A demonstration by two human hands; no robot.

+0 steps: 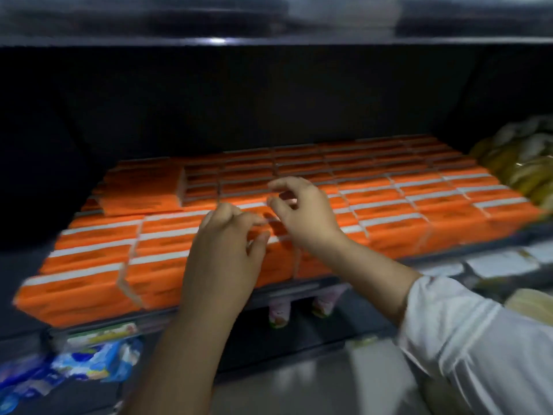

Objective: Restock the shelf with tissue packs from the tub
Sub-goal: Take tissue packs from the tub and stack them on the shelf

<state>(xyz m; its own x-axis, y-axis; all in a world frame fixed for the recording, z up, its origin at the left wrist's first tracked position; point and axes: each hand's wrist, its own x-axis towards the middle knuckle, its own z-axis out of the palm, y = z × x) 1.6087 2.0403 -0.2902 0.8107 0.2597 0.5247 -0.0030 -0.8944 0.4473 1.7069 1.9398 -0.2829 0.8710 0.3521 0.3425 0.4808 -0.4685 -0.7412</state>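
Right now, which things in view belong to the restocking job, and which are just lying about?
Job in hand: orange tissue packs, shelf, left hand, right hand. The tub is out of view.
Lying about: blue packets lower left, yellowish bags at right, pink-and-green packets below.

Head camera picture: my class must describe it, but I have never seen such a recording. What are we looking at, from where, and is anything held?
No machine here: a person wears one wide-angle camera on the head, looking forward and down, so you see their own arms. The left hand and the right hand, its arm in a white sleeve, hover over a shelf filled with rows of orange tissue packs. The right fingers and left fingers are curved; no pack seems held, though blur hides whether the left ones touch one. Yellow packs lie at the right, blue packs lower left.
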